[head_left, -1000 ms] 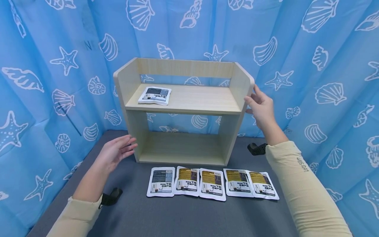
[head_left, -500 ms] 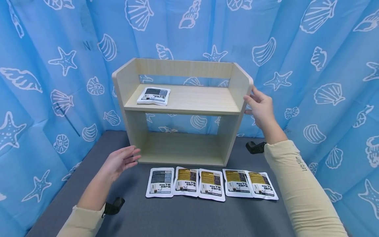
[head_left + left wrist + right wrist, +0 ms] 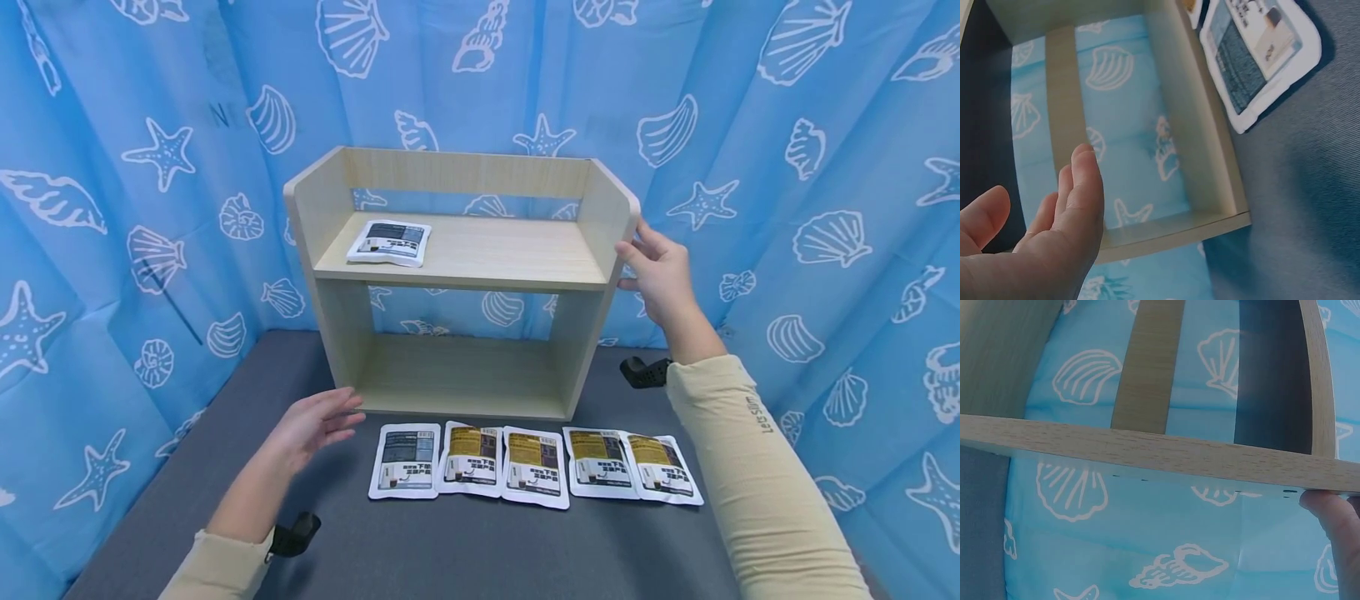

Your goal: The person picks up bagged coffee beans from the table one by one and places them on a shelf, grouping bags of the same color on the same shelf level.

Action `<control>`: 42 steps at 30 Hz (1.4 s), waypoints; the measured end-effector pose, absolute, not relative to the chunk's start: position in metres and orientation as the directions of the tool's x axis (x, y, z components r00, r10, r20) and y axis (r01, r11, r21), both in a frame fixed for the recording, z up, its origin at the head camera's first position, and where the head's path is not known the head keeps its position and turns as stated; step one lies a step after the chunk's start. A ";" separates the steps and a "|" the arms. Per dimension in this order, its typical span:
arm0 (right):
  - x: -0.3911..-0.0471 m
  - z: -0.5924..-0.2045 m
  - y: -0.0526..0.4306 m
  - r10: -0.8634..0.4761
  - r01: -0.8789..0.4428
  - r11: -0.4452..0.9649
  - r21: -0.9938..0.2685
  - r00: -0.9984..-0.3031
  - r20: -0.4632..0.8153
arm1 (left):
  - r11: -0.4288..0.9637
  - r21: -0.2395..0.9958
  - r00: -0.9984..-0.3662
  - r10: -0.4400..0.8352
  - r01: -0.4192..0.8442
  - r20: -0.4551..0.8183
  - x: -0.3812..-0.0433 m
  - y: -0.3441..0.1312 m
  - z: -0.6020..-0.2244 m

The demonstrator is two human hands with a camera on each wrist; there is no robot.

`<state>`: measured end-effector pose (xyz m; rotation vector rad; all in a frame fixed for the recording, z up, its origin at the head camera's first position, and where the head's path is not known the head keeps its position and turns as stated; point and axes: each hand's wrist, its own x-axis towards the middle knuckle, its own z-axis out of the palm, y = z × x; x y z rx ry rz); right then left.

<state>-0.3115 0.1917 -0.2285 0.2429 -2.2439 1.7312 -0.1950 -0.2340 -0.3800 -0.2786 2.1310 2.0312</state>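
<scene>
A two-tier light wooden shelf (image 3: 465,279) stands on the table in front of me. My right hand (image 3: 663,279) touches the outer face of its right side panel, seen in the right wrist view with the thumb (image 3: 1329,509) against the panel near the front edge; its other fingers are largely hidden. My left hand (image 3: 315,429), holding nothing, hovers by the shelf's lower left corner, fingers loosely extended. Just right of it lies a white pouch with a dark blue label (image 3: 405,461), first in a row of pouches. Another such pouch (image 3: 390,242) lies on the upper shelf at left.
Several pouches with yellow-brown labels (image 3: 536,467) continue the row in front of the shelf, the two rightmost overlapping. A blue curtain with white shells (image 3: 750,125) hangs behind. The table has a dark grey cover (image 3: 465,550).
My left hand has moved down and slightly right, from beside the shelf's left panel toward the row of pouches. The right hand stays against the shelf, and the pouches have not moved.
</scene>
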 end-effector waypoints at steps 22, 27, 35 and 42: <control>-0.311 -0.231 0.192 0.066 -0.316 0.239 -0.918 -0.938 0.340 | 0.012 0.942 -0.942 0.015 -0.334 -0.334 -0.194 -0.236 -0.414; -0.312 -0.231 0.192 0.066 -0.316 0.229 -0.921 -0.939 0.338 | 0.038 0.937 -0.937 -0.010 -0.348 -0.348 -0.195 -0.231 -0.421; -0.312 -0.232 0.193 0.065 -0.320 0.228 -0.919 -0.937 0.343 | 0.024 0.921 -0.921 -0.043 -0.388 -0.386 -0.197 -0.229 -0.431; -0.312 -0.232 0.193 0.064 -0.323 0.230 -0.918 -0.936 0.346 | 0.025 0.913 -0.913 -0.058 -0.407 -0.405 -0.198 -0.230 -0.438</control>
